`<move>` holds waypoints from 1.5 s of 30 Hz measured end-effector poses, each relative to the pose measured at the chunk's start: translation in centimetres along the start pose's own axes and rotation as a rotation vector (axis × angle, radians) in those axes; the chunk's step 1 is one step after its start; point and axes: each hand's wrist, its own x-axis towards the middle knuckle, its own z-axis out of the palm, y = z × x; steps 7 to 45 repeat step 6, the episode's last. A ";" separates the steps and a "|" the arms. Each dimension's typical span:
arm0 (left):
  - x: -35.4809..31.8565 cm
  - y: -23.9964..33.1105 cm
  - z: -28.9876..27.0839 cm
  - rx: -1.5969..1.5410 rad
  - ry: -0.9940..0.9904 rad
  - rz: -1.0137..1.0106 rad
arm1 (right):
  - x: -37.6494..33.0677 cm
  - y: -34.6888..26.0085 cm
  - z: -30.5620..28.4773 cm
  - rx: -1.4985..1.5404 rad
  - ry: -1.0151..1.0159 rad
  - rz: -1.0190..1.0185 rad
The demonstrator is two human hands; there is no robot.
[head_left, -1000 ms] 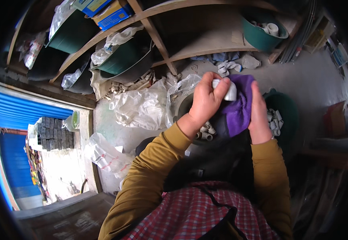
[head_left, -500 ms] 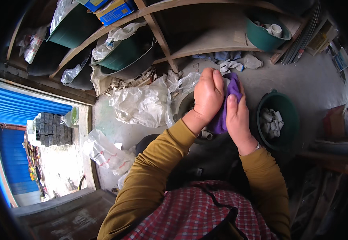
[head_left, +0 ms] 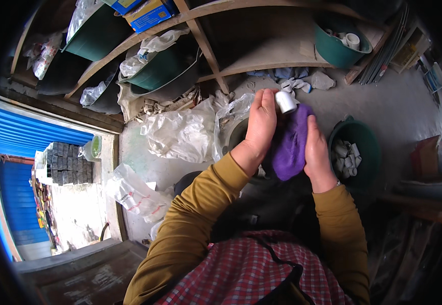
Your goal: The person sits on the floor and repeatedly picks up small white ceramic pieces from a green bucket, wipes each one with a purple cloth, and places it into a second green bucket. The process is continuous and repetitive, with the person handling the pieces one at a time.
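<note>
A white plastic pipe fitting (head_left: 285, 102) sticks up between my hands, its rounded end pointing away from me. The fingertips of my left hand (head_left: 261, 122) close on its left side. A purple cloth (head_left: 289, 145) hangs below and to the right of the fitting and touches it. My right hand (head_left: 318, 155) grips that cloth along its right edge; part of its fingers is hidden behind the fabric. Beneath my left hand stands a bucket (head_left: 237, 133), mostly covered by my hand and wrist. To the right, a dark green bucket (head_left: 371, 152) holds several white pipe fittings (head_left: 346, 157).
Clear plastic bags (head_left: 178, 134) lie on the floor at left. Wooden shelving (head_left: 200, 43) at the back carries green tubs (head_left: 162, 68), one with white fittings (head_left: 352, 40). Thin rods (head_left: 383, 48) lean at the far right. A doorway (head_left: 110, 178) opens on the left.
The white fitting, covered by my hands and the cloth before, now shows. My hands have moved slightly apart, and the purple cloth has spread out and hangs lower.
</note>
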 end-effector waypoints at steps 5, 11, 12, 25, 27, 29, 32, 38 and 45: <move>1.2 -1.6 -0.9 -0.170 -0.226 0.016 | 1.1 -0.7 -1.1 -0.449 -0.045 -0.576; 0.5 -1.5 -0.4 -0.169 -0.257 -0.005 | 0.6 -0.9 -1.1 -0.752 0.033 -0.672; 0.5 -1.5 -0.4 -0.169 -0.257 -0.005 | 0.6 -0.9 -1.1 -0.752 0.033 -0.672; 0.5 -1.5 -0.4 -0.169 -0.257 -0.005 | 0.6 -0.9 -1.1 -0.752 0.033 -0.672; 0.5 -1.5 -0.4 -0.169 -0.257 -0.005 | 0.6 -0.9 -1.1 -0.752 0.033 -0.672; 0.5 -1.5 -0.4 -0.169 -0.257 -0.005 | 0.6 -0.9 -1.1 -0.752 0.033 -0.672; 0.5 -1.5 -0.4 -0.169 -0.257 -0.005 | 0.6 -0.9 -1.1 -0.752 0.033 -0.672; 0.5 -1.5 -0.4 -0.169 -0.257 -0.005 | 0.6 -0.9 -1.1 -0.752 0.033 -0.672; 0.5 -1.5 -0.4 -0.169 -0.257 -0.005 | 0.6 -0.9 -1.1 -0.752 0.033 -0.672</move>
